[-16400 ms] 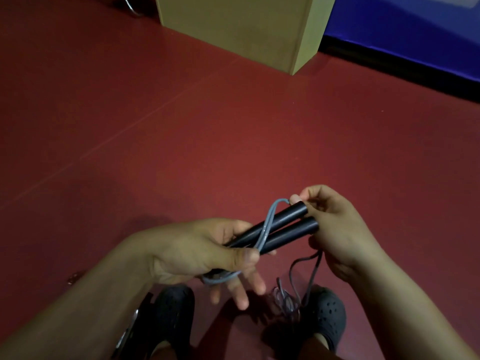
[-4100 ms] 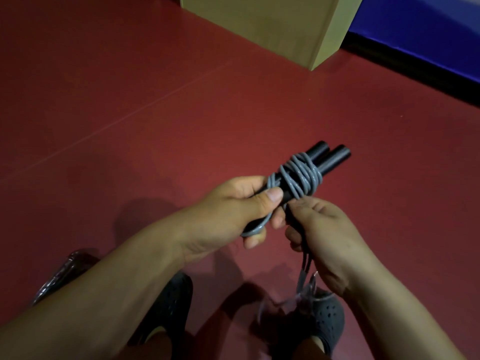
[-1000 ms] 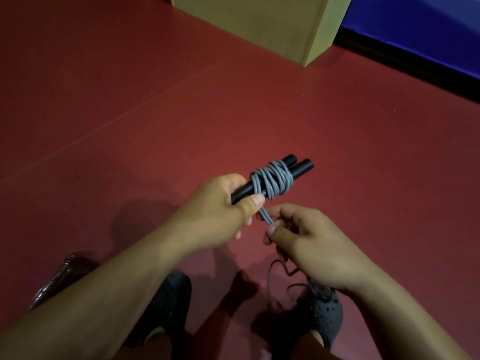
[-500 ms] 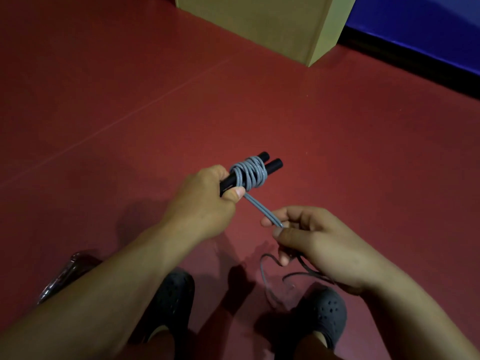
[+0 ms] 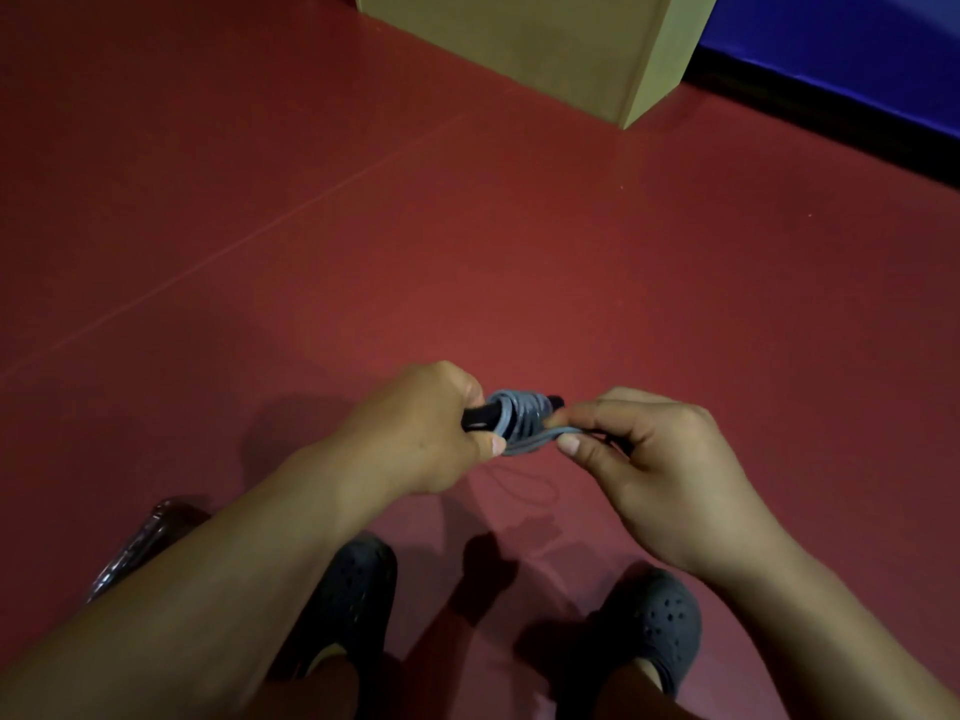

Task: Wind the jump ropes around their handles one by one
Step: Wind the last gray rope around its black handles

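Red floor (image 5: pixel 519 241) across the whole scene, tan box (image 5: pixel 545 44) at the far side with a blue mat (image 5: pixel 857 49) to its right, two dark clogs (image 5: pixel 652 623) at the near edge. Above the floor at centre, left hand (image 5: pixel 415 433) clenched round black handles (image 5: pixel 478 419), right hand (image 5: pixel 654 459) just beside it on the right. Grey rope (image 5: pixel 522 415) coiled round the handles between the hands, its loose strand pinched by the right thumb and fingers, thin slack hanging beneath.

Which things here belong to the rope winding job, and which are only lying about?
Job: grey jump rope coiled round black handles; left hand gripping the handles; right hand pinching the rope.

Lying about: tan box; blue mat; shiny dark object on the red floor.
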### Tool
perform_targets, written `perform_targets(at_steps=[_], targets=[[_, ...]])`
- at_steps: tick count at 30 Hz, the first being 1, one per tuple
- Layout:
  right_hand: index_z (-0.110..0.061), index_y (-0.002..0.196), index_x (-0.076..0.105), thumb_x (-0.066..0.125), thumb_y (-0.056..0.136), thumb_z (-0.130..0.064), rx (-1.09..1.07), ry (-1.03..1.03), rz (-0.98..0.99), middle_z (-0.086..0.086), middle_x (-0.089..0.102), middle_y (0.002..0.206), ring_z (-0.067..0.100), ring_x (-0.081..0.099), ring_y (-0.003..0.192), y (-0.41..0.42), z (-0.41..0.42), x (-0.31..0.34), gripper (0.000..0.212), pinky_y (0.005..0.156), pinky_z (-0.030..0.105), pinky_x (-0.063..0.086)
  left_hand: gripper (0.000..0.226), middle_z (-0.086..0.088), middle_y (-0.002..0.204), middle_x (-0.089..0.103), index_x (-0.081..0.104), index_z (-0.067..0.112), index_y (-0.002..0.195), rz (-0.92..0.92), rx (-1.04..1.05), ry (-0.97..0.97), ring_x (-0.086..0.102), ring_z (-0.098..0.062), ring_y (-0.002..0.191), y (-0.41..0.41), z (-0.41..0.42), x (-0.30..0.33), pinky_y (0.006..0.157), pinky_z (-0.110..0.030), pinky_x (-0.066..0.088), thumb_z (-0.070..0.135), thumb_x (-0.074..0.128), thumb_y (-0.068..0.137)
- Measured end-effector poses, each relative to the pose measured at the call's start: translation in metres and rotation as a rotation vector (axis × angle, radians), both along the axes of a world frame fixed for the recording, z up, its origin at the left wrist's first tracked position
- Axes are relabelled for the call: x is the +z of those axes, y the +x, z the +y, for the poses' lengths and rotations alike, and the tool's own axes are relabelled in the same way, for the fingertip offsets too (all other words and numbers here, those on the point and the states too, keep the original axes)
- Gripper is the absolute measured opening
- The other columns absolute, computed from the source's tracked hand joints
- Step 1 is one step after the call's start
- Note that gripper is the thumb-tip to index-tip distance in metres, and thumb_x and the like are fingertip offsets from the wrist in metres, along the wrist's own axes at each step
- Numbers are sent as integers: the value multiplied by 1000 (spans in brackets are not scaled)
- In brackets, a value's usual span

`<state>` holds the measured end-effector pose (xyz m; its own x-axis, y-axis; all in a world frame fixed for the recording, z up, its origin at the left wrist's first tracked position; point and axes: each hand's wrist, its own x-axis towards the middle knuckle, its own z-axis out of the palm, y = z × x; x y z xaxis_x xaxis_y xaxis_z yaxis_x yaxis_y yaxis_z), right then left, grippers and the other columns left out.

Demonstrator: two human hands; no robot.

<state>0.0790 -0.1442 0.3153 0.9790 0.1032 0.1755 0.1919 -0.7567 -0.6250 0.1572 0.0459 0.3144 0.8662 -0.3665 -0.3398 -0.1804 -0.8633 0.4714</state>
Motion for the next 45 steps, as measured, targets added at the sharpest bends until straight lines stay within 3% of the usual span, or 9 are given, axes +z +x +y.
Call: perform_targets(at_steps=[10, 13, 17, 27, 30, 33, 35, 41, 45], targets=[[-27, 69, 73, 89, 63, -28, -268, 68, 15, -11, 66, 70, 6, 59, 64, 3, -8, 3, 17, 59, 19, 43, 16, 7, 63, 64, 66, 22, 82, 238, -307, -125, 55, -8, 55, -10, -2, 6, 55, -25, 44, 35, 76, 83], [-22, 66, 72, 90, 59, -26, -310, 296, 153, -4, 65, 57, 5, 50, 46, 4, -13, 10, 19, 48, 21, 41, 15, 10, 55, 60, 66, 16, 80, 361, -305, -270, 52, -7, 49, -9, -1, 17, 48, -18, 39, 26, 76, 86], [-13, 66, 72, 82, 51, -23, -210, 693, 300, 1, 65, 60, 9, 53, 53, 3, -24, 23, 21, 48, 19, 44, 14, 3, 63, 64, 65, 21, 76, 542, -357, -460, 53, -11, 50, -10, 4, 34, 45, -18, 40, 21, 74, 88], [-19, 65, 72, 94, 29, -55, -156, 939, 429, 4, 60, 58, 11, 54, 48, 11, -26, 13, 56, 46, 21, 45, 12, 0, 68, 65, 64, 23, 79, 682, -433, -624, 52, -13, 51, -14, 8, 38, 50, -24, 41, 21, 71, 89], [-16, 65, 72, 94, 32, -54, -127, 937, 433, 2, 63, 57, 8, 57, 47, 14, -14, 11, 56, 45, 19, 47, 14, 0, 69, 65, 63, 21, 78, 700, -440, -699, 51, -12, 50, -16, 8, 39, 50, -21, 41, 18, 69, 90], [-7, 72, 62, 85, 65, -11, -158, 1073, 364, -2, 65, 59, 5, 60, 51, 13, -4, 5, 25, 55, 19, 49, 13, 1, 70, 64, 62, 19, 78, 651, -389, -814, 51, -10, 49, -14, 7, 39, 53, -17, 42, 17, 64, 91], [-7, 77, 56, 64, 77, 13, -152, 878, 235, -7, 65, 63, -1, 58, 59, 11, 1, 4, 22, 62, 16, 47, 8, -1, 72, 64, 62, 16, 84, 610, -332, -897, 50, -10, 50, -14, 4, 36, 56, -18, 43, 17, 60, 92], [2, 69, 54, 51, 79, -7, -229, 803, 259, 23, 51, 56, 24, 43, 50, 13, 20, 8, 14, 45, 33, 31, 21, 3, 78, 61, 57, -1, 105, 516, -219, -999, 47, -9, 52, -14, 0, 27, 62, -19, 42, 17, 52, 94], [-3, 79, 55, 41, 98, -4, -234, 848, 359, 4, 58, 62, 21, 45, 51, 11, 24, 8, 24, 45, 33, 34, 27, 0, 82, 62, 57, 1, 113, 480, -151, -1007, 50, -12, 56, -12, -3, 22, 61, -21, 44, 17, 52, 93]])
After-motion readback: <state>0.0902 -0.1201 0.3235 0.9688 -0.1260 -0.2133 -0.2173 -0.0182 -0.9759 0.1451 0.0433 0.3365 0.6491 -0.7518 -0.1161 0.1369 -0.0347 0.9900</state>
